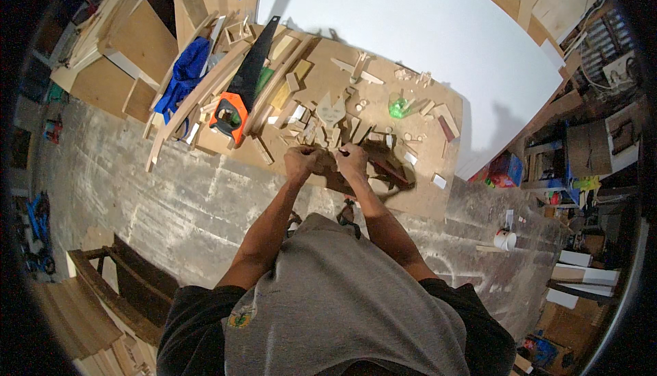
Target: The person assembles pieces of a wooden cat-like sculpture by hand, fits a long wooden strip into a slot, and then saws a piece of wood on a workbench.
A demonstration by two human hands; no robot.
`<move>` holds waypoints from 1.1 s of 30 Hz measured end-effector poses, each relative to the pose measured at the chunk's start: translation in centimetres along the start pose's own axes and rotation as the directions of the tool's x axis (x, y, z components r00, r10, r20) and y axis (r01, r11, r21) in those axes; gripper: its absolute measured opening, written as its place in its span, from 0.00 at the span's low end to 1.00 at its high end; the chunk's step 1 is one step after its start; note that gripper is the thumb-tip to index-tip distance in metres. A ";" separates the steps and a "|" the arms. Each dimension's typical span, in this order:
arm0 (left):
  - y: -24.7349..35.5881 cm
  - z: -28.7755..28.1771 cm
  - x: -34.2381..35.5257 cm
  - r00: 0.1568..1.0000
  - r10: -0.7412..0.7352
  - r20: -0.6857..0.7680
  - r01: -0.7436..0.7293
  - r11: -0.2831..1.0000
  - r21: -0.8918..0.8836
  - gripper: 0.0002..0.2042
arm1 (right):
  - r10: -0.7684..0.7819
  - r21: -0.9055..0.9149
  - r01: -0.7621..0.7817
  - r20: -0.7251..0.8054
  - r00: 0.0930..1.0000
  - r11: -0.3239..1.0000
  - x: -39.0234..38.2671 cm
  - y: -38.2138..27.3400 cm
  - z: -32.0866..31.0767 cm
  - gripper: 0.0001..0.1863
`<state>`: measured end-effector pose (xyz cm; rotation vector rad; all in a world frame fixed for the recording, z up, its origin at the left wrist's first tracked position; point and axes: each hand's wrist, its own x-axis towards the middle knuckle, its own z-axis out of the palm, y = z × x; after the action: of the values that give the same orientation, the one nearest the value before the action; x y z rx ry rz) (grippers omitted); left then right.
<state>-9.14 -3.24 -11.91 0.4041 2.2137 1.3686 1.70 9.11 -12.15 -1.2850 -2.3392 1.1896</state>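
Observation:
My left hand [301, 162] and my right hand [351, 161] are close together over the near edge of a wooden worktable [417, 194]. The fingers of both are closed in a pinch. Whatever sits between them is too small and shaded to make out. Just beyond my hands lie several small wooden offcuts [311, 131] and a pale, flat cut-out shaped like an animal head [331, 110]. Farther off rests a small wooden model airplane [358, 69]. A green translucent container [397, 107] stands to its right.
Left on the table, a handsaw [231, 114] with an orange handle lies across wood strips, beside a blue cloth [183, 78]. A large white panel [410, 13] stands behind. Stacked boards [130, 54] are at far left; a white bucket [505, 240] is on the floor at right.

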 end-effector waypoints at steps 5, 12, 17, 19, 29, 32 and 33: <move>-1.3 0.3 0.9 0.999 -0.002 0.049 0.001 1.000 0.012 0.15 | -0.040 0.066 0.041 -0.027 0.999 0.997 0.6 1.7 0.5 0.15; -3.6 -2.6 1.3 0.994 -0.111 -0.025 0.106 0.983 -0.151 0.14 | 0.039 0.096 -0.032 -0.072 0.997 0.995 1.2 3.4 -1.7 0.17; -5.3 -3.3 0.6 0.986 -0.151 -0.065 0.132 0.962 -0.237 0.12 | 0.045 0.089 -0.042 -0.029 0.999 0.995 1.2 3.0 -1.8 0.17; -5.7 -3.4 0.4 0.983 -0.164 -0.085 0.145 0.970 -0.195 0.13 | 0.079 0.055 -0.077 -0.036 0.996 0.996 2.0 3.9 -1.0 0.18; -6.2 -5.9 -3.8 0.937 -0.347 -0.045 0.333 0.924 -0.189 0.17 | 0.088 0.423 -0.110 0.072 0.994 0.899 4.7 3.0 -0.9 0.13; -10.0 -7.2 -6.4 0.925 -0.376 -0.044 0.354 0.900 -0.256 0.16 | 0.052 0.382 -0.113 0.168 0.984 0.917 5.9 3.5 0.1 0.13; -11.8 -7.5 -7.4 0.907 -0.417 -0.054 0.389 0.882 -0.266 0.16 | 0.063 0.384 -0.137 0.199 0.978 0.913 5.9 3.2 0.1 0.14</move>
<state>-7.03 -17.81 -17.71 -0.2217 2.0202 1.4313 0.12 14.60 -15.66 -1.2035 -2.0099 1.7741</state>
